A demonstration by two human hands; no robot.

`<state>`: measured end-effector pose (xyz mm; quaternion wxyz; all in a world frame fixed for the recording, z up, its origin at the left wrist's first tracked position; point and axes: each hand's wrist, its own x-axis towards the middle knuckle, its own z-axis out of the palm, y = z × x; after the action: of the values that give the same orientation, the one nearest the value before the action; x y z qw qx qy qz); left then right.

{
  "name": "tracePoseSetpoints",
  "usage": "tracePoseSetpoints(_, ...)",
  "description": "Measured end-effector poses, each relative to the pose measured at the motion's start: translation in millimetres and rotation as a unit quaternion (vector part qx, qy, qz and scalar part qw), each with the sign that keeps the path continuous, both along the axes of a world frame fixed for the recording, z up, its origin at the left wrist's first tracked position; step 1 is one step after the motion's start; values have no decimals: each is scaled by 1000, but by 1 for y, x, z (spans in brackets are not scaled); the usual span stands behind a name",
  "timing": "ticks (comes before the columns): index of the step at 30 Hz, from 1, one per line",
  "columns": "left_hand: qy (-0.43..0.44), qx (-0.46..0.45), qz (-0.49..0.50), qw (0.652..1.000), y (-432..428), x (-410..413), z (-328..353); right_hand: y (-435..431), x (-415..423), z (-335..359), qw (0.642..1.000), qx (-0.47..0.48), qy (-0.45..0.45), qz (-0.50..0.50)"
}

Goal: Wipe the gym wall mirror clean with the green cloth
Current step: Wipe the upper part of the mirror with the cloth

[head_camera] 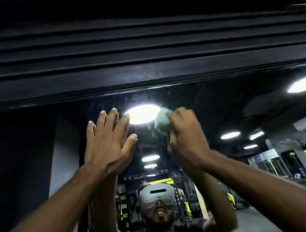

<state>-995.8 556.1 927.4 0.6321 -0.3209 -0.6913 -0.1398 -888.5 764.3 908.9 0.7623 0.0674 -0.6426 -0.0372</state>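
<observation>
The left grip [108, 142] is flat with straight fingers and holds nothing. Just beside it the right grip [188, 136] is curled around the green cloth [162, 121], which sticks out at its fingertips, high on the mirror [226, 108] beside a reflected lamp [142, 113].

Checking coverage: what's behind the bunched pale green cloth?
Glass of the wall mirror, beside a reflected round ceiling light. The patch under the green cloth and right hand is covered.
</observation>
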Motion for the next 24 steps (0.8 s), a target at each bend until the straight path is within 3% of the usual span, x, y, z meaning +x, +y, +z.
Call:
tracePoseSetpoints(3, 5, 2, -2, 1000, -20, -9, 13, 6, -1, 25, 993, 111, -45, -23)
tracePoseSetpoints(5, 8, -1, -12, 1000, -26, -15, 21, 17, 0, 74, 998, 24, 27, -43)
tracePoseSetpoints(7, 15, 14, -20, 1000, -29, -20, 32, 9, -7, 104, 987, -133, 89, -28)
tracePoseSetpoints(8, 21, 20, -21, 999, -33, -24, 41, -10, -19, 105, 982, -151, 103, -38)
tracePoseSetpoints(12, 33, 12, -24, 999, -43, -25, 66, -43, -43, 75, 992, 97, 10, -76)
tracePoseSetpoints(13, 38, 22, -36, 998, -47, -23, 71, -34, -36, 87, 991, 102, 13, -88)
tracePoseSetpoints(17, 50, 11, -22, 998, -62, -31, 77, -34, -32, 119, 990, -82, 108, -43)
tracePoseSetpoints(21, 30, 0, -32, 999, -64, -41, 64, -64, -43, 71, 995, 92, -5, -41)
tracePoseSetpoints(22, 31, -3, -34, 999, -64, -41, 63, -57, -30, 80, 993, 103, -20, -47)
tracePoseSetpoints(24, 30, -6, -37, 999, -67, -44, 61, -47, -15, 108, 999, 20, 19, -44)
